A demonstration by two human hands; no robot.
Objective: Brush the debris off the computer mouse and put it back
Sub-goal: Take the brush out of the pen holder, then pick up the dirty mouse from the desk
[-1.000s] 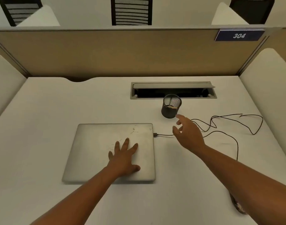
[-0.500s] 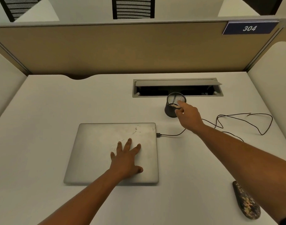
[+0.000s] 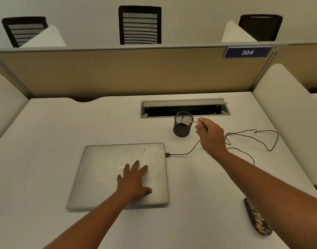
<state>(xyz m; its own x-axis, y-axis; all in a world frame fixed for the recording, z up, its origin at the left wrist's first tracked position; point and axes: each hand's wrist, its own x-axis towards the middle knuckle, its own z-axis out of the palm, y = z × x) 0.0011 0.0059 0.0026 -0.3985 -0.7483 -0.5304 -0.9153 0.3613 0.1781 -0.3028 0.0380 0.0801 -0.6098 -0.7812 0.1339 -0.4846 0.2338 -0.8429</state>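
The computer mouse (image 3: 257, 219) is dark and speckled with light debris; it lies at the near right of the desk, partly hidden under my right forearm. My right hand (image 3: 209, 134) reaches to the black mesh pen cup (image 3: 182, 126) and pinches the pale handle of a thin brush (image 3: 189, 121), whose tip is still inside the cup. My left hand (image 3: 133, 180) lies flat, fingers spread, on the shut silver laptop (image 3: 103, 177).
A thin black cable (image 3: 251, 139) runs from the laptop's right edge in loops across the right side of the white desk (image 3: 37, 159). An open cable tray (image 3: 184, 108) is set in the desk behind the cup. Beige partitions wall in the desk.
My right hand moved forward from above the cable to the pen cup and closed its fingers on the brush handle. The left hand stayed on the laptop.
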